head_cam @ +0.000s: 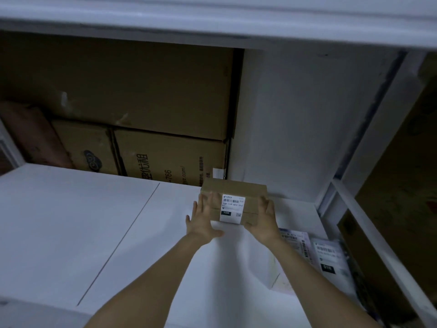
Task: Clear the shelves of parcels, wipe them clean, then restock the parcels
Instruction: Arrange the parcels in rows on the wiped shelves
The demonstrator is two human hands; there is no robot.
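Two bare forearms reach up from the bottom edge toward the back of a white shelf [71,221], which has a thin dark seam running diagonally across it. Left hand [204,221] lies flat with its fingers straight and spread apart, fingertips resting against the left end of a small cardboard parcel [236,188] and thumb pointing out to the side over the shelf. The parcel sits between the two hands, toward the back right of the shelf, close to the rear wall. Whether it rests on the shelf or is lifted slightly off it cannot be told. A white shipping label [232,208] with a barcode covers the middle of its near face. Right hand [266,221] cups the parcel's right end, fingers held together and bent over the far right edge, thumb tucked under the near lower corner.

Behind the shelf, from the left, stand a dull pink package [33,136], a small brown box [85,147] with a dark logo, a wider brown box [170,159] with printed writing, and one large brown box [118,91] stacked across them. To their right is a plain white wall [295,126]. Lower right, below the shelf edge, lie flat mail bags [328,256] with barcode labels. An upper shelf [212,17] spans the top.
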